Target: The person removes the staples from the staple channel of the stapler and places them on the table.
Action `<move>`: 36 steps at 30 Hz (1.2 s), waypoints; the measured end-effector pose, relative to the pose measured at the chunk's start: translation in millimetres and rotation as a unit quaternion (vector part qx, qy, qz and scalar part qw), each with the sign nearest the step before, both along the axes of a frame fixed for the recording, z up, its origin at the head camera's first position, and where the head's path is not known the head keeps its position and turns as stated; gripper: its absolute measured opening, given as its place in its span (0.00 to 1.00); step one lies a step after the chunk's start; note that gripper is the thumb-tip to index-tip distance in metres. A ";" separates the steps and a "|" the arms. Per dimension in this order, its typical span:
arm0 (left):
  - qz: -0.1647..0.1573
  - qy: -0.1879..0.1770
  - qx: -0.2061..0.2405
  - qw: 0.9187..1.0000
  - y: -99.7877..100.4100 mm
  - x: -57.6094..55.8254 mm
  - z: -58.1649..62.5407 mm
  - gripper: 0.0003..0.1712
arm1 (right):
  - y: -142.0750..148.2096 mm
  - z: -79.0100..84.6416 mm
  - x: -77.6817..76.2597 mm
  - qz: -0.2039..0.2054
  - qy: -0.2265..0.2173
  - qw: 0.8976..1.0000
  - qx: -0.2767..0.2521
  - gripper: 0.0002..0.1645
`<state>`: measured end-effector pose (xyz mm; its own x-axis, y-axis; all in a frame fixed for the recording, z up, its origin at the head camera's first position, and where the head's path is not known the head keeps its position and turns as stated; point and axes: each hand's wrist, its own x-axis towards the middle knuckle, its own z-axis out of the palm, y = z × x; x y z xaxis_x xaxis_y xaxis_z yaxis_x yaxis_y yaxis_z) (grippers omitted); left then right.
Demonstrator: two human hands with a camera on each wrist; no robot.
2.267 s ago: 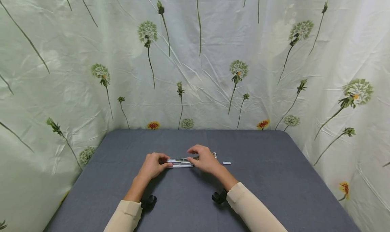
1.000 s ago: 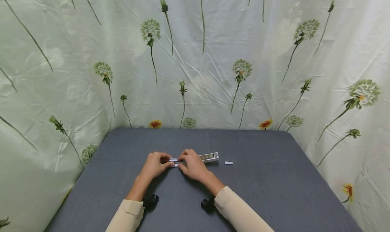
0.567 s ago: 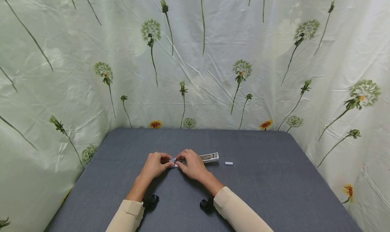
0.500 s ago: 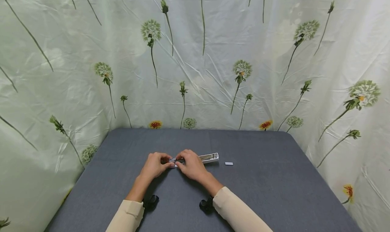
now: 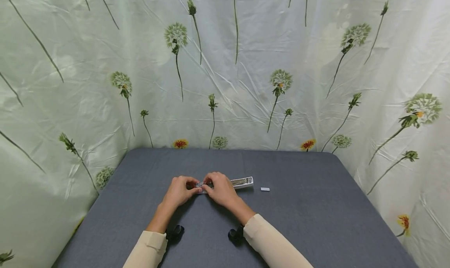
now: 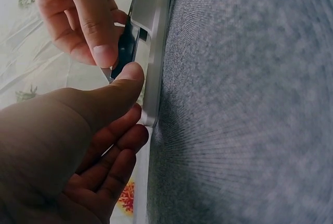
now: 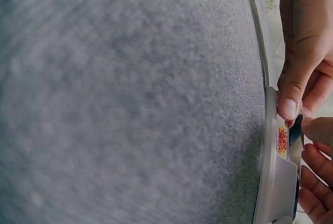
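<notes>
A silver-white stapler [image 5: 243,182] lies folded open on the grey table, its top cover swung out to the right with the rod inside showing. My left hand [image 5: 178,190] holds its left end, thumb and fingers on the dark magazine [image 6: 126,49] in the left wrist view. From the other side my right hand [image 5: 222,190] pinches the magazine close to the left fingertips. The right wrist view has the pale base [image 7: 281,182] below both hands. Fingers hide most of the magazine, so whether staples sit in it cannot be told. A small pale strip [image 5: 265,189], perhaps staples, lies right of the stapler.
The grey cloth-covered table [image 5: 299,221] runs back to a pale curtain [image 5: 225,65] printed with dandelions. Dark wrist cameras [image 5: 175,234] hang below both forearms.
My right hand has moved left along the stapler to meet my left hand, uncovering the swung-out cover. The magazine part between the fingertips has tilted. My left hand has stayed in place.
</notes>
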<state>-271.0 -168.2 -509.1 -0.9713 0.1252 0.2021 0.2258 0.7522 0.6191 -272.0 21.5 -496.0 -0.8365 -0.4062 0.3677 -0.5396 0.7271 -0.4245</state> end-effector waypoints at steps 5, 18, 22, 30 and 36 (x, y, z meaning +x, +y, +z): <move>0.001 -0.001 -0.002 1.000 -0.1 0.5 0.7 0.09 | 0.1 -0.3 -3.6 0.005 -0.015 1.000 -0.001 0.12; 0.003 0.002 0.003 1.000 1.8 1.1 1.9 0.10 | 7.8 2.1 -5.8 0.045 -0.036 0.998 -0.029 0.10; 0.005 -0.001 -0.002 1.000 0.8 0.7 1.6 0.09 | 10.7 -0.2 -5.2 0.042 -0.044 0.996 -0.062 0.12; 0.001 -0.008 0.005 1.000 -0.4 0.1 1.5 0.10 | 25.4 0.2 -4.1 0.042 -0.030 0.994 -0.097 0.12; 0.001 -0.015 0.007 1.000 0.1 0.3 3.1 0.11 | 43.7 3.9 -3.2 0.042 -0.017 0.993 -0.108 0.11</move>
<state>-270.7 -168.1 -506.0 -0.9773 0.1209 0.1740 0.2053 0.7435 0.6364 -275.3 65.2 -492.2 -0.8171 -0.3889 0.4255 -0.5763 0.5703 -0.5854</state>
